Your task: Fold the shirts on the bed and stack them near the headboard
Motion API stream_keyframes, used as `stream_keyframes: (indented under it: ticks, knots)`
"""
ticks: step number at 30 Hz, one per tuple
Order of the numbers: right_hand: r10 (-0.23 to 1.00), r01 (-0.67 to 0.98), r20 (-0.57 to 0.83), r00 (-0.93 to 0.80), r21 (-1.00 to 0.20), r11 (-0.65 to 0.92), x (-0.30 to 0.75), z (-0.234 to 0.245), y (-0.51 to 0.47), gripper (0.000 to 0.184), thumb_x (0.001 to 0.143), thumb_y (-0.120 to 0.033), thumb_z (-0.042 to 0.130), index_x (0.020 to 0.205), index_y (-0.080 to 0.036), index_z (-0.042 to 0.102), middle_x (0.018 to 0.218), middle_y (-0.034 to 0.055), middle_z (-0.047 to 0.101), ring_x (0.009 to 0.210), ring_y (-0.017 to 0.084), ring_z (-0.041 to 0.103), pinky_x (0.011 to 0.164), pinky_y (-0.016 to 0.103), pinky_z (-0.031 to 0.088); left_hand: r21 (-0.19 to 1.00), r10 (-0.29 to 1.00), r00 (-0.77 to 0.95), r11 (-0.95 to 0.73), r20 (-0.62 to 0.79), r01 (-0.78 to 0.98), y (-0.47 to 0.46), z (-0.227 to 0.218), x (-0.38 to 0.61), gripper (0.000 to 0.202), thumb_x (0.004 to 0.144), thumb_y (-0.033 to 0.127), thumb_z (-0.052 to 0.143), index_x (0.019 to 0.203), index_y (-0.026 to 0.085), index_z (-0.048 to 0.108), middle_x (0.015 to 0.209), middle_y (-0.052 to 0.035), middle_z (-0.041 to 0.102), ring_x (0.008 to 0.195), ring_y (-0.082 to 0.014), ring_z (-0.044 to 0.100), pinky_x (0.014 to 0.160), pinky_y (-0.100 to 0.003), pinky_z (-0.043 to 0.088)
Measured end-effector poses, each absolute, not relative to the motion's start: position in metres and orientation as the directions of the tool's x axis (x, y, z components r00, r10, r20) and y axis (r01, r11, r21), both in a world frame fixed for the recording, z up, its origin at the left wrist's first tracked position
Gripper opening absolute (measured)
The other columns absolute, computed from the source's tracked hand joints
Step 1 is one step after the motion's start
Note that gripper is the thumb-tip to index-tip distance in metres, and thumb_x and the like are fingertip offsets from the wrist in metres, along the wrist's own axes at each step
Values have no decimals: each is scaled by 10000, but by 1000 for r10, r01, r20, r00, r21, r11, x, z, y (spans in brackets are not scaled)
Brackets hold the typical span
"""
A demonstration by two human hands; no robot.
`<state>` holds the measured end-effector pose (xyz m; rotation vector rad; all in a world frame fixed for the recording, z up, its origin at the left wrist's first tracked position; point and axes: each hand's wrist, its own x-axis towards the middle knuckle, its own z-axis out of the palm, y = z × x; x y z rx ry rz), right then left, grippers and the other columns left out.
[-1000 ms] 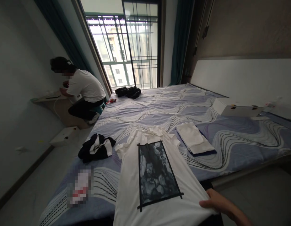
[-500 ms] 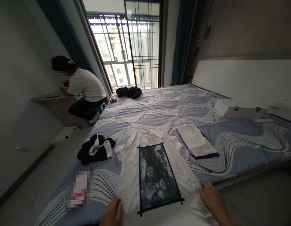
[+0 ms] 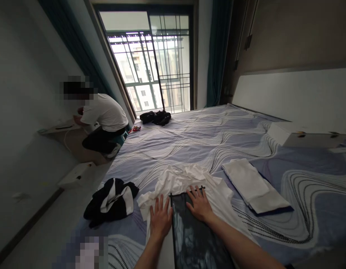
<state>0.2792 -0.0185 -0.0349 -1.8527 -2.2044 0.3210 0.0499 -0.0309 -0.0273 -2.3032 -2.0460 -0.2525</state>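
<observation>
In the head view, a white short-sleeved fabric T-shirt (image 3: 175, 180) lies on the near part of a bed (image 3: 186, 144) covered by a blue-lavender sheet with white waves and black dotted lines. Its collar end points away from the wearer, and the white cloth there is wrinkled. A dark rectangular print (image 3: 189, 235) with a black border runs down its front.

Both hands rest palm down on the T-shirt, fingers spread, gripping nothing. The left hand (image 3: 161, 220) lies on white cloth just left of the print; the right hand (image 3: 200, 205) lies across the print's upper border.

To the right is a flat stack of folded white and dark blue cloth (image 3: 247, 183); to the left, a crumpled black-and-white garment (image 3: 114, 201). Farther right sits a white rectangular box (image 3: 304, 139) with 2 dark fasteners visible. A heap of black cloth (image 3: 156, 117) lies at the far edge.

At far left, 1 person in a white short-sleeved top (image 3: 107, 116) leans over a small wooden table (image 3: 56, 130).
</observation>
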Motion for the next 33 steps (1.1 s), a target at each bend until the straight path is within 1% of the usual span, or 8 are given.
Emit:
stream_keyframes:
  ticks: [4, 10, 14, 19, 23, 25, 29, 33]
  knots:
    - [997, 952, 76, -19, -303, 41, 266, -30, 67, 602, 972, -473, 426, 1546, -310, 356, 1644, 39, 265, 1526, 309, 133, 1197, 595, -6, 51, 977, 92, -103, 194, 993, -11, -25, 49, 529, 977, 350, 385, 1506, 346, 386, 1614, -68, 362, 1461, -312, 348, 1150, -621, 280]
    - [872, 831, 160, 463, -421, -364, 228, -23, 176, 567, 949, -167, 323, 1502, -113, 437, 1624, 168, 279, 1509, 377, 159, 1159, 656, 58, -8, 944, 142, -146, 299, 989, -4, -44, 41, 537, 955, 300, 410, 1488, 356, 430, 1595, -45, 399, 1430, -312, 401, 1127, -597, 337]
    - [855, 807, 327, 403, -567, -163, 205, -27, 203, 533, 969, -191, 340, 1485, -95, 437, 1549, 169, 423, 1482, 318, 245, 1183, 596, 99, -6, 926, 130, -137, 355, 991, 0, -70, 39, 525, 922, 282, 442, 1436, 345, 524, 1536, -71, 485, 1370, -342, 475, 1090, -616, 373]
    - [906, 788, 364, 215, -612, 59, 192, -17, 204, 477, 918, -388, 586, 1349, -185, 574, 1291, 136, 635, 1244, 292, 498, 1161, 525, 202, 258, 918, 7, -119, 397, 959, -1, -71, 9, 427, 955, 288, 363, 1210, 225, 698, 1353, -124, 639, 1305, -271, 538, 1120, -474, 407]
    - [947, 727, 198, 253, -685, -51, 191, -12, 205, 343, 916, -365, 596, 1203, -185, 652, 1122, 118, 701, 1059, 247, 617, 964, 352, 408, 394, 776, -556, 430, 299, 812, 9, -50, -43, 557, 895, 520, 420, 1175, 110, 673, 1130, -212, 682, 1111, -344, 622, 1027, -503, 463]
    - [980, 718, 47, 193, -687, -109, 192, -15, 206, 357, 886, -392, 642, 1156, -161, 675, 1057, 123, 729, 987, 245, 659, 869, 314, 447, 359, 733, -660, 578, 165, 732, 18, -39, -55, 664, 790, 653, 469, 1096, 107, 689, 1042, -224, 668, 1108, -416, 596, 1007, -576, 440]
    - [991, 735, -96, 93, -665, -133, 191, -24, 210, 223, 873, -319, 653, 1030, -183, 733, 999, 104, 761, 993, 242, 686, 836, 286, 458, 562, 813, -581, 460, 45, 687, 34, -21, -49, 533, 680, 692, 538, 856, 200, 637, 865, -97, 642, 912, -320, 612, 881, -484, 483]
    - [991, 736, -113, 73, -665, -130, 190, -26, 212, 185, 917, -249, 572, 960, -207, 747, 967, 91, 769, 982, 227, 696, 832, 278, 455, 867, 710, -701, 386, -62, 315, 42, -9, -59, 465, 662, 674, 609, 712, 246, 434, 584, 84, 400, 562, -125, 412, 557, -274, 386]
